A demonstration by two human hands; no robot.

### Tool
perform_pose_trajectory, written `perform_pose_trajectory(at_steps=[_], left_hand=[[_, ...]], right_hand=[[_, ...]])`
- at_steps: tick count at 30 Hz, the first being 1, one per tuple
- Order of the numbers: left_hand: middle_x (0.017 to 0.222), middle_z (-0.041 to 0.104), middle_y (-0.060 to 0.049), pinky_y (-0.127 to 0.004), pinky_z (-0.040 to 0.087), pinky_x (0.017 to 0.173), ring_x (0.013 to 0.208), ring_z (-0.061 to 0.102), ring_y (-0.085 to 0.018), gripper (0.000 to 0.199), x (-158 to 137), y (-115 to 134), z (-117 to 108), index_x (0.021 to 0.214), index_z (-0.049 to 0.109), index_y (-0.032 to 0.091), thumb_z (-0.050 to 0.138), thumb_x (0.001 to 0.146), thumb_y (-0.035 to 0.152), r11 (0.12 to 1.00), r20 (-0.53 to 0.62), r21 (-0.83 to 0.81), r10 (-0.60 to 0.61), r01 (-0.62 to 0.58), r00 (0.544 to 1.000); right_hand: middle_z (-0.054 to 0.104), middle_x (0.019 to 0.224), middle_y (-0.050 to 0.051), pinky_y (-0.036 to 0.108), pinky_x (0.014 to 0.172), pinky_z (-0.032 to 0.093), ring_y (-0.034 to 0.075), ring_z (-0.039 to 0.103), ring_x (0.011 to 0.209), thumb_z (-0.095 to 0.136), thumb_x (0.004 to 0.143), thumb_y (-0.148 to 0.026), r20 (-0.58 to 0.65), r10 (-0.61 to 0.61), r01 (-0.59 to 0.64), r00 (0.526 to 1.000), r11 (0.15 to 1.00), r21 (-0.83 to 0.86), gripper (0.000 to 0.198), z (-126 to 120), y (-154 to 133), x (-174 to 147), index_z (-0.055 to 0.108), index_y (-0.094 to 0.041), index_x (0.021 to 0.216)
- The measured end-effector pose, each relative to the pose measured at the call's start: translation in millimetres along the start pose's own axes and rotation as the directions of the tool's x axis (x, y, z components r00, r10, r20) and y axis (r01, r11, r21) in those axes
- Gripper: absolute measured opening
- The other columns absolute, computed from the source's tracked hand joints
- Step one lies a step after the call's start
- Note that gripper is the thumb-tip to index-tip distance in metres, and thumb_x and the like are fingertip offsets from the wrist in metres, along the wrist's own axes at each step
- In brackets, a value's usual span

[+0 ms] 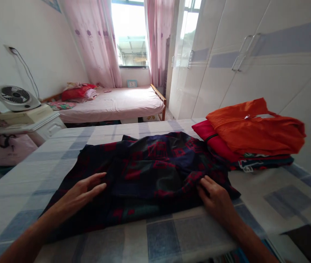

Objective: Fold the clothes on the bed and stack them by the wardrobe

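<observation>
A dark garment (pixel 144 175) with red, navy and green patches lies spread across the checked bed sheet, its cloth rumpled towards the right. My left hand (pixel 89 188) rests over its left part, fingers stretched and apart, holding nothing. At the garment's right end, my right hand (pixel 212 191) pinches a fold of the cloth between thumb and fingers. Just beyond that hand sits a stack of folded clothes, with an orange jacket (pixel 254 128) on top and a red garment (pixel 218 142) under it.
The blue-and-white checked sheet (pixel 161 237) covers the bed in front of me. White wardrobes (pixel 254 80) line the right side. A second bed (pixel 122 102) stands by the window. At left, a fan (pixel 15 96) sits above a pink paper bag (pixel 10 149).
</observation>
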State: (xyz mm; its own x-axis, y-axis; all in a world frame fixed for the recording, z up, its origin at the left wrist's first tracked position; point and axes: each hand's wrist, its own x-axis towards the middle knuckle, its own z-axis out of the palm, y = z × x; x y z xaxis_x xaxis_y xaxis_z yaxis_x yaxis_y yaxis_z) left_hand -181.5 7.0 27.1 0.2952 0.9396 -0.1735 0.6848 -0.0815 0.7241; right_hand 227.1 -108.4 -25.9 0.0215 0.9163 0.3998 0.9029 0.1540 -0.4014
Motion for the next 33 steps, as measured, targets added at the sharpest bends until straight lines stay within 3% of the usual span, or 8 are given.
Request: perform_pose_trajectory(at_steps=[5, 10, 13, 18, 21, 24, 29, 33], left_hand=[[0.102, 0.07, -0.009, -0.035, 0.048, 0.086, 0.1, 0.062, -0.029, 0.059, 15, 15, 18, 0.108, 0.064, 0.016, 0.061, 0.067, 0.058, 0.995, -0.137, 0.069, 0.074, -0.065, 0.988], [0.079, 0.069, -0.001, -0.026, 0.049, 0.065, 0.073, 0.063, -0.02, 0.043, -4, 40, 8, 0.095, 0.066, 0.018, 0.058, 0.072, 0.054, 0.986, -0.214, -0.134, 0.073, -0.103, 0.974], [0.073, 0.067, 0.002, -0.024, 0.047, 0.057, 0.063, 0.06, -0.017, 0.045, -32, 26, 2, 0.104, 0.06, 0.021, 0.06, 0.072, 0.052, 0.965, -0.277, -0.264, -0.066, -0.01, 0.959], [0.054, 0.06, 0.005, -0.024, 0.042, 0.048, 0.052, 0.056, -0.016, 0.07, -55, -19, 13, 0.127, 0.043, 0.018, 0.06, 0.072, 0.057, 0.967, -0.149, -0.2, -0.191, 0.16, 0.97], [0.065, 0.066, 0.004, -0.023, 0.044, 0.049, 0.058, 0.06, -0.016, 0.086, -53, -15, 20, 0.138, 0.034, 0.02, 0.066, 0.068, 0.056, 0.954, -0.17, -0.273, -0.173, 0.123, 0.97], [0.079, 0.069, 0.002, -0.025, 0.05, 0.059, 0.073, 0.064, -0.019, 0.074, -53, 13, 19, 0.131, 0.048, 0.027, 0.07, 0.065, 0.052, 0.925, -0.295, -0.378, -0.092, -0.027, 0.951], [0.087, 0.07, 0.009, -0.028, 0.05, 0.069, 0.084, 0.063, -0.021, 0.047, -66, 27, 14, 0.115, 0.061, 0.041, 0.065, 0.07, 0.052, 0.978, -0.615, -0.196, -0.071, -0.066, 0.785], [0.08, 0.07, 0.004, -0.027, 0.047, 0.064, 0.076, 0.061, -0.021, 0.036, -73, -2, 24, 0.099, 0.07, 0.03, 0.064, 0.069, 0.049, 0.992, -0.463, -0.128, -0.077, 0.019, 0.883]], right_hand=[[0.065, 0.09, 0.005, 0.03, 0.068, 0.049, 0.019, 0.065, 0.078, 0.047, 0.086, -0.027, -0.164, 0.121, -0.123, 0.979, 0.992, -0.001, 0.03, -8, 3, 7, 0.051, -0.02, 0.114], [0.067, 0.097, 0.004, 0.031, 0.074, 0.049, 0.02, 0.065, 0.085, 0.045, 0.084, -0.026, -0.007, 0.104, -0.105, 0.995, 0.994, -0.023, 0.028, -14, 8, 13, 0.058, -0.023, 0.108], [0.068, 0.09, 0.004, 0.031, 0.077, 0.047, 0.02, 0.064, 0.083, 0.046, 0.08, -0.024, -0.033, 0.138, -0.137, 0.99, 0.99, 0.034, 0.018, -15, 10, 9, 0.061, -0.021, 0.09], [0.068, 0.09, 0.004, 0.033, 0.078, 0.047, 0.021, 0.063, 0.083, 0.047, 0.077, -0.028, 0.001, 0.277, -0.273, 0.961, 0.949, 0.16, 0.026, -21, 8, 6, 0.065, -0.02, 0.094], [0.069, 0.096, 0.005, 0.035, 0.079, 0.047, 0.023, 0.062, 0.09, 0.049, 0.079, -0.038, 0.108, 0.37, -0.385, 0.923, 0.863, 0.327, 0.034, -26, 3, 14, 0.068, -0.021, 0.101], [0.069, 0.087, 0.005, 0.031, 0.069, 0.048, 0.021, 0.061, 0.081, 0.057, 0.075, -0.049, 0.112, 0.497, -0.471, 0.86, 0.692, 0.548, 0.035, -28, -3, 25, 0.07, -0.019, 0.088], [0.063, 0.078, 0.0, 0.024, 0.059, 0.045, 0.012, 0.054, 0.063, 0.072, 0.06, -0.039, 0.035, 0.598, -0.401, 0.801, 0.492, 0.772, 0.03, -23, -2, 26, 0.065, -0.019, 0.082], [0.06, 0.072, -0.001, 0.024, 0.055, 0.044, 0.01, 0.05, 0.056, 0.07, 0.057, -0.036, 0.094, 0.576, -0.456, 0.812, 0.526, 0.718, 0.03, -18, 6, 16, 0.064, -0.018, 0.08]])
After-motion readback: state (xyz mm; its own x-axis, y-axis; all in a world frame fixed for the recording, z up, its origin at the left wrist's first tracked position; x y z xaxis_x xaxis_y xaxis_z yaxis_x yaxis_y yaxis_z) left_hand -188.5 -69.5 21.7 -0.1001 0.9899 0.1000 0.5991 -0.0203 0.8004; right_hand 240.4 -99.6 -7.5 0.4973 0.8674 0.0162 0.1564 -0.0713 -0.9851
